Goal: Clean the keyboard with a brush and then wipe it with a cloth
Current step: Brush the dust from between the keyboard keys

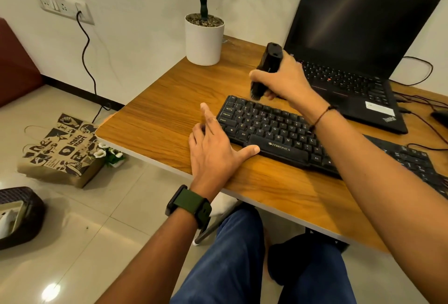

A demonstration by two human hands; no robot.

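We've got the black brush (265, 71) clamped in our right hand (284, 78), bristles down over the top-left keys of the Zebronics keyboard (274, 131) on the wooden desk (155, 114). Left hand (215, 143) lies flat, fingers relaxed, thumb against the front edge, probably so it won't slide. No cloth in sight yet.

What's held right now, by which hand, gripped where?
Right hand grips the black brush around its body's middle, bristles down over the keyboard. Left hand holds nothing, resting beside it.
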